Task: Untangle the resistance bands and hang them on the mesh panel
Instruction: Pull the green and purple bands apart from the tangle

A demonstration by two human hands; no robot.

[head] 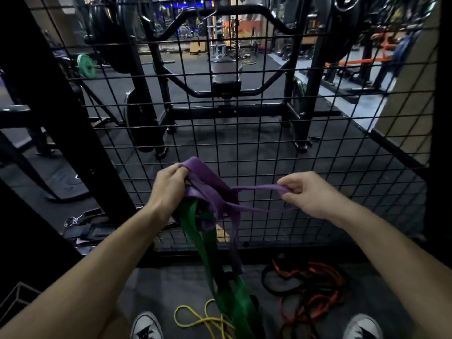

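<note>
In front of the mesh panel, my left hand has its grip curled round the bunched purple band, with the green band hanging from the same bundle down to the floor. My right hand pinches a purple strand, pulled taut to the right. Red and black bands and a yellow band lie on the floor below the panel, between my shoes.

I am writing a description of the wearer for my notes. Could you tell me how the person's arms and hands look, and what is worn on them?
Both forearms are bare up to the frame edge: no sleeves show. The left hand and the right hand wear no gloves, and no ring, watch or wristband is visible.
</note>
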